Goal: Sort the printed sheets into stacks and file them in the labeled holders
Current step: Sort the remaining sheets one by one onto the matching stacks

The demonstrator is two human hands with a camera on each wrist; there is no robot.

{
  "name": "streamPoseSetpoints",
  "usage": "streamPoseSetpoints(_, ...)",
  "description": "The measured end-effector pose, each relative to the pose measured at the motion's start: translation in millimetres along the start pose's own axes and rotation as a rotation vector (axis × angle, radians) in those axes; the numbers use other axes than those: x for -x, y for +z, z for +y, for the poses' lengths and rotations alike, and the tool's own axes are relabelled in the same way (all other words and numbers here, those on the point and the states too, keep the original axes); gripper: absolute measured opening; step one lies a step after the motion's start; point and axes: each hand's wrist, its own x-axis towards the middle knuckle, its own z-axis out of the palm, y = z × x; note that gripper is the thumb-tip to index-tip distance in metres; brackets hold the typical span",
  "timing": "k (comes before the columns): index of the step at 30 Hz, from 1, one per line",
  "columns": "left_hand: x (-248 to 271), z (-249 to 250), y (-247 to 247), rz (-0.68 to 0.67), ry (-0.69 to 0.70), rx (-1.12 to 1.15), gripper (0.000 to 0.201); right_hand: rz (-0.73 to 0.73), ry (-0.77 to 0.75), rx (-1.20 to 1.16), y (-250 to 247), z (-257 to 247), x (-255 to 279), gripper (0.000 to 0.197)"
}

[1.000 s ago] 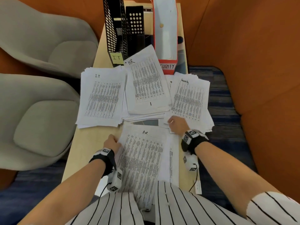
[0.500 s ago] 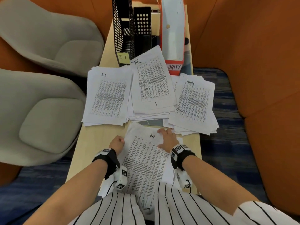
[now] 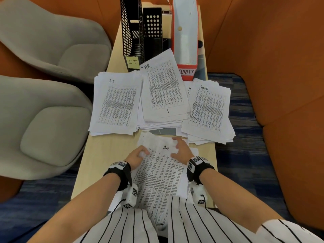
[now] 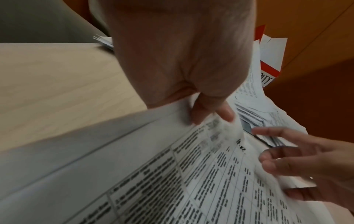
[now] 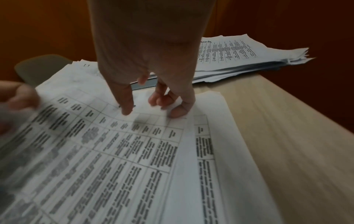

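Note:
Three sorted stacks lie mid-table: the IT stack (image 3: 114,104), the HR stack (image 3: 164,92) and the Security stack (image 3: 208,109). Behind them stand a black mesh holder (image 3: 130,28) labeled IT, a black perforated holder (image 3: 152,28) and a red-and-white Security holder (image 3: 185,32). At the near edge is a loose pile whose top sheet (image 3: 157,172) is marked H.R. My left hand (image 3: 138,156) pinches that sheet's left edge between thumb and fingers (image 4: 210,112), lifting it. My right hand (image 3: 181,149) rests its fingertips (image 5: 126,106) on the sheet's top, beside the label.
The narrow wooden table (image 3: 108,151) shows bare wood left of the pile. Two grey chairs (image 3: 52,137) stand at the left, and an orange upholstered wall (image 3: 280,85) closes the right. A dark folder (image 3: 164,131) peeks out under the HR stack.
My right hand has left the Security stack and moved left onto the H.R. sheet. My left hand has stayed at the sheet's left edge, which now curls up.

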Motion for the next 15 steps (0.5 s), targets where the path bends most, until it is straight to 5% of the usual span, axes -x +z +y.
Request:
streamPoseSetpoints(4, 4.1, 16.0, 2.0, -0.182, -0.041, -0.037, 0.057, -0.045, 0.042, 0.079, 0.7, -8.2, -3.7, 0.028)
streamPoseSetpoints(6, 5.8, 27.2, -0.5, -0.195, -0.074, -0.003, 0.05, 0.003, 0.02, 0.085, 5.0, -0.7, -9.9, 0.026)
streamPoseSetpoints(9, -11.9, 26.2, -6.5, 0.017, -0.219, 0.215, 0.025, 0.042, -0.09, 0.038, 0.2, -2.7, -3.6, 0.039)
streamPoseSetpoints(12, -25.4, 10.3, -11.9, 0.319, -0.311, 0.09, 0.029, -0.083, -0.089, 0.118, -10.2, -6.4, 5.7, 0.019)
streamPoseSetpoints(15, -27.7, 2.0, -12.5, 0.209, -0.37, -0.029, 0.058, -0.114, -0.092, 0.092, -14.1, -3.6, 3.5, 0.014)
